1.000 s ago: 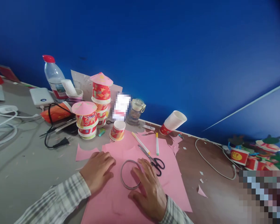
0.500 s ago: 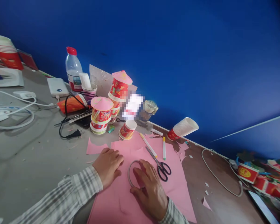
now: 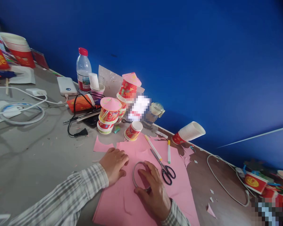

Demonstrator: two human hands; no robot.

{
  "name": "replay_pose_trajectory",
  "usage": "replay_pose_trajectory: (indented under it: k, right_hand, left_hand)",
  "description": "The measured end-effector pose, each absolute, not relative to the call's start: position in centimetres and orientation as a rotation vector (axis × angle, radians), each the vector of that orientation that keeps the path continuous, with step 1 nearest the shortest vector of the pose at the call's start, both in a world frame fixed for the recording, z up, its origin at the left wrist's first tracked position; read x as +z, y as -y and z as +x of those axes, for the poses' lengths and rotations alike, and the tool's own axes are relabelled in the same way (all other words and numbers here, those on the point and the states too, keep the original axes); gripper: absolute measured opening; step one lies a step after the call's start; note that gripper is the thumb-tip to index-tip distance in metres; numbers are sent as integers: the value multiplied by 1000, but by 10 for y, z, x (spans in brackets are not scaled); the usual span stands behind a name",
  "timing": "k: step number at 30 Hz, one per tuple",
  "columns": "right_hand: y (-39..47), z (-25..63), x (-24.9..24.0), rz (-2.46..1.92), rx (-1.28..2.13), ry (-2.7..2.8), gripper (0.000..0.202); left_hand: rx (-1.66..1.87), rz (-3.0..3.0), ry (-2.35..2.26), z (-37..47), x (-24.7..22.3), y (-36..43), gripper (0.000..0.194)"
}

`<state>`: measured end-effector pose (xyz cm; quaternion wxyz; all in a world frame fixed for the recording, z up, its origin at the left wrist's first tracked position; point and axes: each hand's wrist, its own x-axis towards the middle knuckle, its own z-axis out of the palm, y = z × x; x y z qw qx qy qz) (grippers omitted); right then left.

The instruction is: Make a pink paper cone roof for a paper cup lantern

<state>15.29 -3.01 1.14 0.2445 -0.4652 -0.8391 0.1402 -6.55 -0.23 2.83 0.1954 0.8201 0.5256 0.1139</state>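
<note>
A stack of pink paper [image 3: 122, 207] lies in front of me. My left hand [image 3: 115, 164] rests palm down on its upper left part, fingers slightly bent, thumb apart, holding nothing that shows. A thin grey ring [image 3: 133, 175] lies on the paper, with my right hand [image 3: 154, 191] on its right side. The thumb and fingers of that hand grip the rim from both sides. Just right of these fingers lie scissors [image 3: 163, 168] with black handles, blades closed or nearly so. Two markers [image 3: 153, 147] lie beyond the scissors.
Red paper cups with pink cone tops [image 3: 110, 108] stand at the back, near a single upturned cup [image 3: 133, 131]. A stack of cups [image 3: 188, 132] leans by the blue wall. Cables [image 3: 21, 110], a power bank [image 3: 66, 86] and a bottle [image 3: 83, 70] are at left.
The whole view has shifted, so things appear a little further right. Both hands stay in about the same place on the paper, the right one still at the ring.
</note>
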Motion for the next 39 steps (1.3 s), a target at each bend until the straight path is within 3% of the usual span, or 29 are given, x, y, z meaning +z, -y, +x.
replay_pose_trajectory:
  k: [14,39]
  right_hand:
    - [30,159,16,-1210,622,2270,50]
    - [27,163,28,-1190,789,2304,33]
  left_hand:
    - [314,2274,-1449,-66,33,1,30]
    - [315,2304,-1439,-66,30,0,32]
